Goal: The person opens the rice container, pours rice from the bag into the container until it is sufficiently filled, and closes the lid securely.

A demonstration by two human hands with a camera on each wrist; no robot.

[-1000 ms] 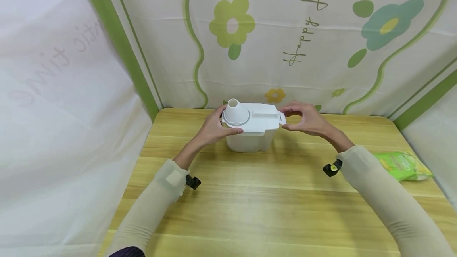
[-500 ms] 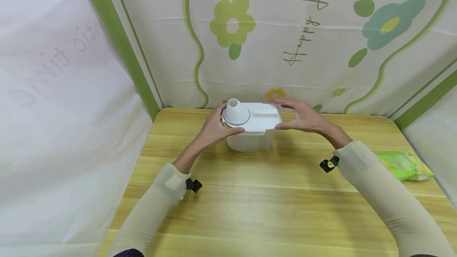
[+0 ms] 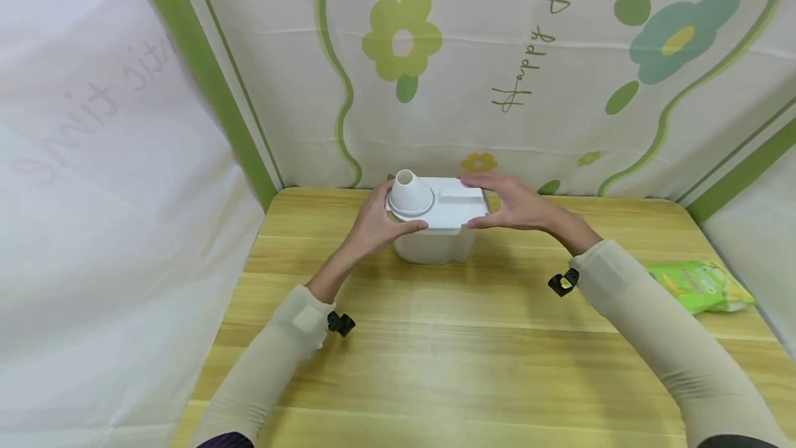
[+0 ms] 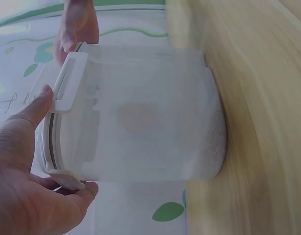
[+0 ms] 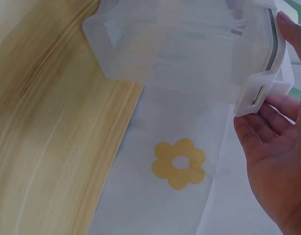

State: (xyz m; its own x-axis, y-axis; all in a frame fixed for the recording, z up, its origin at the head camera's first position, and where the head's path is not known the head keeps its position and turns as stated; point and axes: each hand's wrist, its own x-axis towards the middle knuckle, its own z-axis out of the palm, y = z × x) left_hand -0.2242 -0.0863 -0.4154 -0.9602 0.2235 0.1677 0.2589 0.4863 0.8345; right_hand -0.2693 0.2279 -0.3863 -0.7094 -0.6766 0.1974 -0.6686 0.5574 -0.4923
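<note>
A translucent storage container [image 4: 135,117] stands upright on the wooden table, near its far edge. Its white lid [image 3: 444,216] has a hollow cone-shaped piece [image 3: 410,193] at the left end and a raised grip bar at the right. My left hand [image 3: 375,225] holds the lid's left end, thumb along the front edge, fingertips curled by a clip [image 4: 69,180] in the left wrist view. At the other end my right hand [image 3: 516,204] spans the lid, thumb at the front and forefinger at the back. Its other fingers bend beside the end latch [image 5: 252,95] in the right wrist view.
A green-and-yellow soft packet [image 3: 703,287] lies at the right of the table [image 3: 448,351], partly behind the right sleeve. A printed cloth curtain [image 3: 460,75] hangs right behind the container, and white cloth [image 3: 124,227] borders the left side.
The end flap that stuck out on the right, between my right fingers, no longer protrudes. My right hand has moved left onto the lid's end. My left hand keeps its hold.
</note>
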